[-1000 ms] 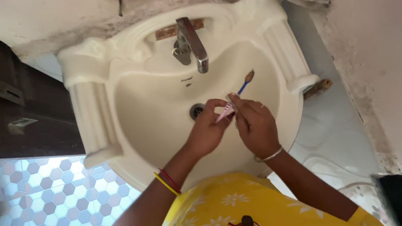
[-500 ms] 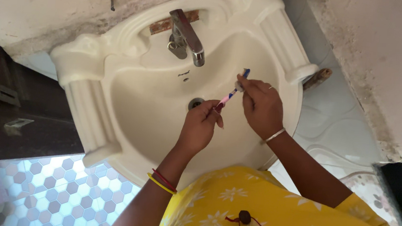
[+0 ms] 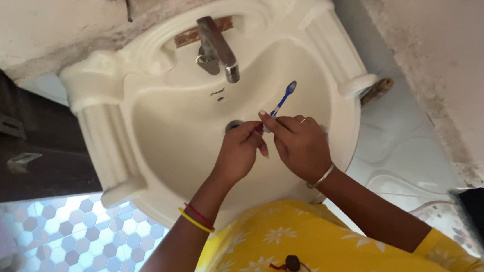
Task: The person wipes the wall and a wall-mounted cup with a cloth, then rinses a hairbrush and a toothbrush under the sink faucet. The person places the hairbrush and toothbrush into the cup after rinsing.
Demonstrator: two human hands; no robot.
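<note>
Landmark: cream-white glazed ceramic washbasin (image 3: 153, 146), oval bowl with fluted sides; all places below were relative to it.
Floor, left of basin: small blue and white hexagon tiles (image 3: 41, 235), matt.
Tap: grey metal lever tap (image 3: 217, 49) at the basin's back rim, spout pointing into the bowl; no water seen running.
Drain: dark round drain hole (image 3: 232, 126) at the bowl's middle, partly hidden by fingers.
Left hand (image 3: 237, 153): over the bowl's centre, fingertips pinched at the lower end of the brush handle; what else they pressed there could not be told. Red and yellow bangles (image 3: 195, 218) on the wrist.
Toothbrush: slim blue and white plastic toothbrush (image 3: 283, 99), above the bowl right of the drain, head tilted up toward the back rim.
Right hand (image 3: 299, 147): closed around the handle; silver bangle (image 3: 323, 177) on the wrist.
Handling: judged light and stiff, smooth plastic, likely slippery when wet; best gripped mid-handle, clear of the bristles.
Wall, right of basin: rough, pale plaster (image 3: 463, 73).
</note>
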